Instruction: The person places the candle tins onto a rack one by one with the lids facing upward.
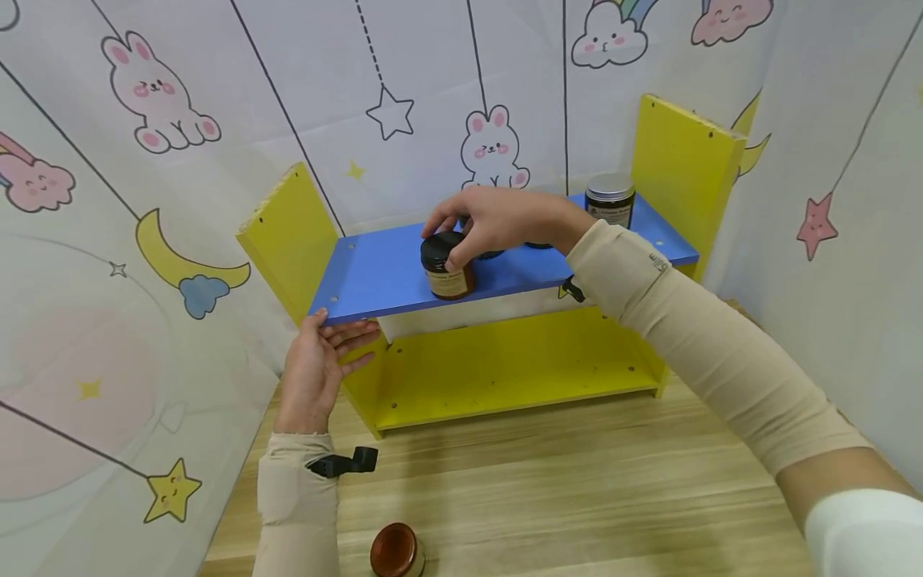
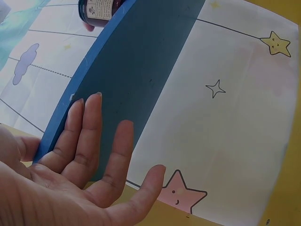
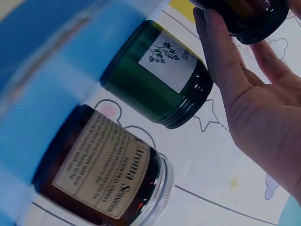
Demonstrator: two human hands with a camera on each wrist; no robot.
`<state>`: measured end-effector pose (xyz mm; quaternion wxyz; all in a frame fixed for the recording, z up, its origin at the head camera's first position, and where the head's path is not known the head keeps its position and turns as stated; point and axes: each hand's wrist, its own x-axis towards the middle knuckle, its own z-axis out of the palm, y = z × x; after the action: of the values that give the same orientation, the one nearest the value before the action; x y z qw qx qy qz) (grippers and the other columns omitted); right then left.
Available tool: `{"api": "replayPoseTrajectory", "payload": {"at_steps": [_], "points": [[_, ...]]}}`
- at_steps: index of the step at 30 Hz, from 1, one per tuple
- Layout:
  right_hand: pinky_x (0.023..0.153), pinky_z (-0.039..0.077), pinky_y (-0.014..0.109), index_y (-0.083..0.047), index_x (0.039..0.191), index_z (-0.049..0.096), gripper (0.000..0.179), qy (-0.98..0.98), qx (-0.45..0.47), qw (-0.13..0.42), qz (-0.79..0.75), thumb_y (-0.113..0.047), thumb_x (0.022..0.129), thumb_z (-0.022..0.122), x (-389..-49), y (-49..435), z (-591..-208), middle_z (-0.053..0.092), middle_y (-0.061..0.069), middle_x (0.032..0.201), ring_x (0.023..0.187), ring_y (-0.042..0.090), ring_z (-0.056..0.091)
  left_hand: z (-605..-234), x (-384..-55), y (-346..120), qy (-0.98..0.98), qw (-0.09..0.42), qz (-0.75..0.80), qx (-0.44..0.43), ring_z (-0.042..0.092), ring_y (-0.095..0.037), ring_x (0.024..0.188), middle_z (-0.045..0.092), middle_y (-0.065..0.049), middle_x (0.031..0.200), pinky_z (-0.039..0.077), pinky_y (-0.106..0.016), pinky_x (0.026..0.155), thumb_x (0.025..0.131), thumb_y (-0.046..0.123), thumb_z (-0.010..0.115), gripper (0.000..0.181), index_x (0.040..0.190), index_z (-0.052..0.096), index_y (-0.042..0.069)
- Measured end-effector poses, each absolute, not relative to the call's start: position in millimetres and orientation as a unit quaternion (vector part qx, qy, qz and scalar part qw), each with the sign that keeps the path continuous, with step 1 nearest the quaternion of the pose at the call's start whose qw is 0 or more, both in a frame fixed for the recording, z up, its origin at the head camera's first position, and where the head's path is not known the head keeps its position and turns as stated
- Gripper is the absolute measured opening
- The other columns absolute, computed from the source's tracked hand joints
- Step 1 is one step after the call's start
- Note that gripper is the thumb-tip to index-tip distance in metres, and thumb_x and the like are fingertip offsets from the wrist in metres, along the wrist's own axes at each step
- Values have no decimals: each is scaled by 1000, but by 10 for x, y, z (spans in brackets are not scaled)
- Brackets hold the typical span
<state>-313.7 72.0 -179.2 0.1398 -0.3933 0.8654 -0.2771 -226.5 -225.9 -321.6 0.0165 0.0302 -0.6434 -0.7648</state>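
In the head view my right hand (image 1: 505,220) grips an amber candle jar (image 1: 449,282) with a black lid and cream label, thumb and fingers around its lid. This jar is at the front edge of a blue shelf board (image 1: 382,272). My left hand (image 1: 317,369) holds the board's front left corner, thumb on top and fingers spread underneath. A silver-lidded amber jar (image 1: 610,196) stands on the board's right part; its label reads "scented candle" in the right wrist view. Beside it there is a green jar (image 3: 150,77), mostly hidden behind my right hand in the head view.
Yellow side panels (image 1: 688,172) rise at both ends of the blue board. Below it lies a yellow lower shelf (image 1: 497,365). Another jar with a reddish-brown top (image 1: 395,550) stands on the wood-grain surface (image 1: 562,481) near me. A patterned cloth (image 1: 404,176) hangs behind.
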Motion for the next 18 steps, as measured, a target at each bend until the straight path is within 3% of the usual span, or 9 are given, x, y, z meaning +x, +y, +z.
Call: {"api": "replayPoseTrajectory", "payload": {"at_steps": [10, 18], "points": [[101, 45, 36, -28, 133, 64, 44, 880, -382, 161, -230, -26, 89, 74, -3171, 542, -1657, 54, 3, 141, 123, 19, 50, -3208, -2269, -2242, -649, 20, -760, 32, 71, -19, 101, 77, 3, 97, 44, -54, 102, 112, 40, 24, 50, 113, 64, 9], [93, 54, 32, -18, 134, 62, 44, 873, -374, 211, -231, -18, 91, 72, -3217, 404, -1540, 55, 8, 138, 113, 21, 61, -3207, -2271, -2244, -648, 18, -761, 36, 71, -19, 101, 77, 4, 96, 44, -53, 101, 112, 39, 24, 50, 113, 64, 9]]}}
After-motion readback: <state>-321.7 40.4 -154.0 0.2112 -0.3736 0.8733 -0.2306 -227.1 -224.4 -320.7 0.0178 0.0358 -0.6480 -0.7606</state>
